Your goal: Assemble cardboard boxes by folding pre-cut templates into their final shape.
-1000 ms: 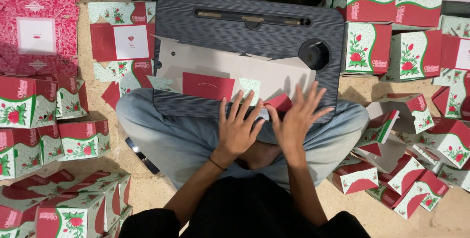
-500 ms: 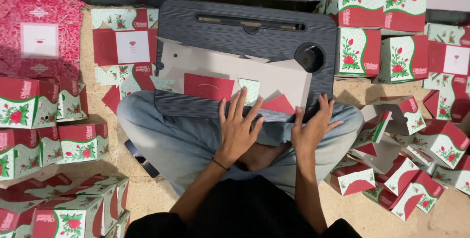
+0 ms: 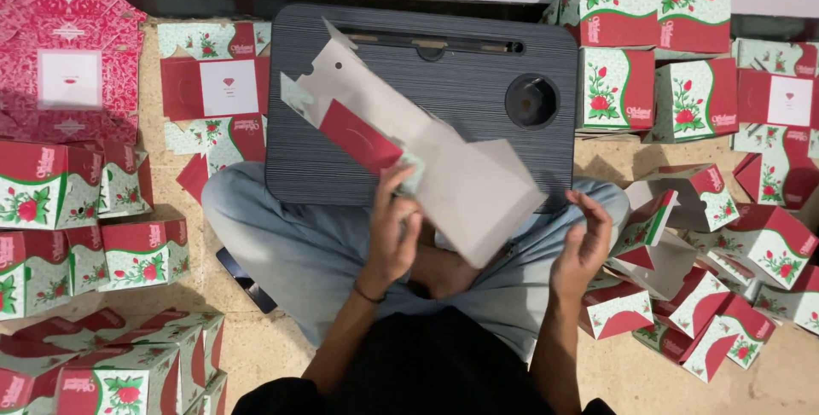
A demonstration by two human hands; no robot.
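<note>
**Fingers lift a flat carton blank off the lap counter**

Fingers (image 3: 394,202) of the left hand (image 3: 394,240) are clamped on the lower middle of a flat carton blank (image 3: 426,159), grey inside with a red panel, holding it tilted above the dark lap counter (image 3: 478,74). To the right, the right hand (image 3: 583,244) hangs just beside the blank's near right corner, fingers apart and curled, touching nothing that I can make out.

The step in hand looks like raising the unfolded blank to shape it into a box. The next move would likely call for the right hand to take the free corner and crease the panels square.

Left of the counter lie folded floral boxes (image 3: 51,193) and flat blanks; more finished boxes (image 3: 648,31) crowd the right. The left thumb is hidden behind the card, and the blank's printed side faces away. A dark flat thing (image 3: 246,280) by the left knee is mostly covered.
</note>
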